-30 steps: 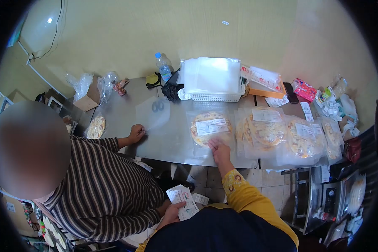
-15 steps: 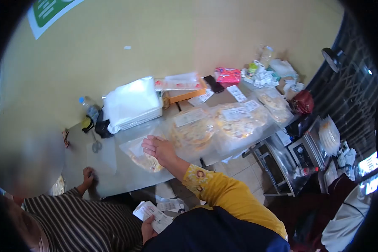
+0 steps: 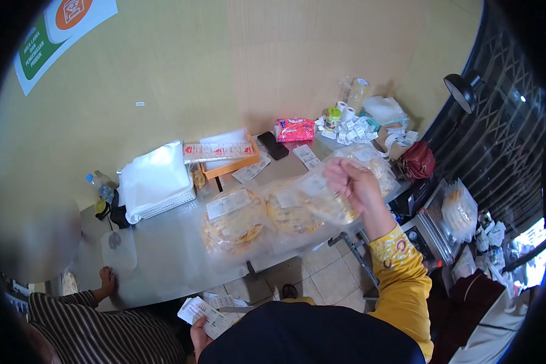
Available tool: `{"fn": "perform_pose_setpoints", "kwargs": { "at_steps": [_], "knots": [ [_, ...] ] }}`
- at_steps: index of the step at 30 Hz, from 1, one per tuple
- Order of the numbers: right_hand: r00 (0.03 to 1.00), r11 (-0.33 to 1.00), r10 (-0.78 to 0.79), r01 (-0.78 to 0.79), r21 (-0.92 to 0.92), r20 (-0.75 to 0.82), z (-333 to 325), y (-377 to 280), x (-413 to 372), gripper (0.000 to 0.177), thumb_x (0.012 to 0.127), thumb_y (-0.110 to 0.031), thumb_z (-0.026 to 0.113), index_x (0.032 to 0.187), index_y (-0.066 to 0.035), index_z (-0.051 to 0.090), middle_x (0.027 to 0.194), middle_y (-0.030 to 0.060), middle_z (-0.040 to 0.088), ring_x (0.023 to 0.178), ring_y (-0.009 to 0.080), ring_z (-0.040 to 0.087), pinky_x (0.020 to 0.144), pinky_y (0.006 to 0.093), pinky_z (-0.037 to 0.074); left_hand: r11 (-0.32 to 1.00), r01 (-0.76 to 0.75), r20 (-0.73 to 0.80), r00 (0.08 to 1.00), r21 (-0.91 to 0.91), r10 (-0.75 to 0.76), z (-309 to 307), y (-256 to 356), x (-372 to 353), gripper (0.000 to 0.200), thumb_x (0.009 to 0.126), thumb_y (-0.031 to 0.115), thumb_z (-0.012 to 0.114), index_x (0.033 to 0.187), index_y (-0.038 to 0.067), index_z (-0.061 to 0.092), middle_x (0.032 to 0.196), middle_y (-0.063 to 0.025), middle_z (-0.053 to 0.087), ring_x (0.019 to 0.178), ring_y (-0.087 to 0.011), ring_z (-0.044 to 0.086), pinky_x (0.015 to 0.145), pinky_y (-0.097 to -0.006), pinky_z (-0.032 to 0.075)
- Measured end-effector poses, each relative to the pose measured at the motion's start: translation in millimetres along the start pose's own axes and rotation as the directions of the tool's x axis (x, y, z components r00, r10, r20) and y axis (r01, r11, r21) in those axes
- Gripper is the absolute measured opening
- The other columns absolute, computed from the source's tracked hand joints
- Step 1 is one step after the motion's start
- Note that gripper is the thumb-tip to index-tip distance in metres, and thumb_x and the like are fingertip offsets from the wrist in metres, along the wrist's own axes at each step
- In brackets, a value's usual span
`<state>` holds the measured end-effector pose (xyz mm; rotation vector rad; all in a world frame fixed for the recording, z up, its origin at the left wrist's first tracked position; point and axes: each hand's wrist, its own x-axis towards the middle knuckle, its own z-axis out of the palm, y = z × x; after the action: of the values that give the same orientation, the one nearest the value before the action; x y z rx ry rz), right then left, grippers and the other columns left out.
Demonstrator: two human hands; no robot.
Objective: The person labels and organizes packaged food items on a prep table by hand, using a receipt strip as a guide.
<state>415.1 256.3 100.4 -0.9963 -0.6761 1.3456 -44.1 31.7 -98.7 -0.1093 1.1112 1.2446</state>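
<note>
Right hand (image 3: 353, 182) grips bagged pizza (image 3: 321, 205) above table (image 3: 158, 258), right side; left hand (image 3: 198, 333) clutches label sheets (image 3: 204, 310). Labelled bags (image 3: 233, 221) already stacked; more labels left.

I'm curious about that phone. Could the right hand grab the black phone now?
Probably not yet: the right hand is full, holding a bagged pizza. The black phone lies uncovered beyond it, so the way itself looks free.

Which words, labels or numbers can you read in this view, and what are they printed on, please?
Nothing reads clearly.
Wall poster: white words on green, too blurred.
White labels on the bagged pizzas: too small.
Bagged pizza in the right hand: label blurred.
Label sheets in the left hand: too small.
Pink packet: print blurred.
</note>
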Motion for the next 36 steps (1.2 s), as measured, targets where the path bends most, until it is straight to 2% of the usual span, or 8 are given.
{"fn": "perform_pose_setpoints", "kwargs": {
  "at_steps": [10, 12, 14, 16, 21, 25, 30, 36],
  "knots": [
    [0.925, 0.964, 0.261, -0.233, 0.13, -0.277, -214, 60, 132, 0.021, 0.088, -0.015, 0.046, 0.1, 0.002, 0.051, 0.094, 0.0151, 0.059, 0.081, 0.0261, 0.062, 0.069, 0.0363, 0.054, 0.996, -0.026, 0.146, 0.989, -0.082, 0.038, 69, -30, -4, 0.046, 0.076, 0.009, 0.05, 0.121, 0.001, 0.046, 0.113, -0.0152, 0.056, 0.104, -0.0319, 0.054, 0.094, -0.0443, 0.04],
    [0.858, 0.952, 0.246, -0.3, -0.053, -0.452, -245, 86, 136, 0.025, 0.086, -0.019, 0.05, 0.101, 0.001, 0.051, 0.084, 0.0123, 0.058, 0.072, 0.0272, 0.061, 0.066, 0.0357, 0.055, 0.996, -0.042, 0.162, 0.985, -0.083, 0.055, 83, -27, -14, 0.044, 0.076, 0.009, 0.052, 0.119, -0.001, 0.048, 0.112, -0.0155, 0.057, 0.103, -0.0312, 0.055, 0.094, -0.0431, 0.041],
    [0.849, 0.774, -0.047, -0.302, -0.556, -0.527, -235, 87, 122, 0.04, 0.079, -0.019, 0.061, 0.11, 0.002, 0.05, 0.076, 0.0096, 0.06, 0.067, 0.0223, 0.06, 0.06, 0.0331, 0.05, 0.995, -0.043, 0.155, 0.986, -0.095, 0.058, 88, -26, -16, 0.042, 0.077, 0.009, 0.053, 0.117, -0.004, 0.049, 0.11, -0.0166, 0.058, 0.102, -0.0302, 0.056, 0.093, -0.041, 0.042],
    [0.791, 0.347, -0.593, 0.082, -0.934, -0.151, -197, 88, 101, 0.04, 0.076, -0.011, 0.062, 0.112, 0.0, 0.05, 0.08, 0.0083, 0.06, 0.067, 0.0176, 0.057, 0.066, 0.0297, 0.048, 0.995, -0.017, 0.186, 0.982, -0.101, 0.036, 97, -19, -19, 0.04, 0.078, 0.008, 0.054, 0.116, -0.006, 0.048, 0.108, -0.0181, 0.058, 0.1, -0.0294, 0.057, 0.092, -0.0393, 0.043],
    [0.954, 0.815, -0.073, 0.226, -0.534, 0.291, -43, 83, 26, 0.011, 0.081, -0.002, 0.058, 0.092, -0.002, 0.059, 0.086, 0.0024, 0.06, 0.076, 0.0092, 0.056, 0.068, 0.0246, 0.048, 0.998, -0.005, 0.317, 0.948, -0.06, 0.024, 133, 2, -32, 0.04, 0.081, 0.007, 0.053, 0.118, -0.004, 0.046, 0.109, -0.0219, 0.057, 0.101, -0.0319, 0.057, 0.09, -0.0426, 0.043],
    [0.601, 0.827, 0.049, 0.424, -0.37, 0.798, 46, 121, -36, 0.018, 0.08, -0.007, 0.062, 0.097, -0.004, 0.06, 0.092, 0.0058, 0.062, 0.08, 0.0126, 0.059, 0.071, 0.0261, 0.048, 1.0, 0.022, 0.334, 0.942, -0.007, -0.019, 142, 11, -40, 0.039, 0.08, 0.006, 0.056, 0.117, -0.004, 0.048, 0.106, -0.0192, 0.059, 0.097, -0.0281, 0.059, 0.087, -0.0391, 0.046],
    [0.446, 0.818, 0.349, 0.284, -0.5, 0.824, 115, 152, -79, 0.018, 0.08, -0.007, 0.063, 0.097, -0.003, 0.06, 0.093, 0.0056, 0.062, 0.083, 0.0095, 0.057, 0.073, 0.0246, 0.046, 0.998, -0.013, 0.321, 0.947, 0.065, -0.009, 124, 23, -52, 0.039, 0.079, 0.005, 0.057, 0.116, -0.003, 0.049, 0.105, -0.0149, 0.06, 0.094, -0.0258, 0.06, 0.086, -0.0377, 0.046],
    [0.52, 0.811, 0.454, 0.095, -0.577, 0.723, 154, 186, -113, 0.018, 0.08, -0.008, 0.064, 0.096, 0.0, 0.062, 0.085, 0.0035, 0.064, 0.074, 0.0052, 0.056, 0.068, 0.0223, 0.046, 0.998, 0.043, 0.39, 0.921, -0.048, -0.021, 80, 43, -66, 0.049, 0.078, 0.009, 0.057, 0.124, -0.001, 0.042, 0.114, -0.0159, 0.055, 0.105, -0.0316, 0.055, 0.092, -0.0448, 0.041]
  ]
}}
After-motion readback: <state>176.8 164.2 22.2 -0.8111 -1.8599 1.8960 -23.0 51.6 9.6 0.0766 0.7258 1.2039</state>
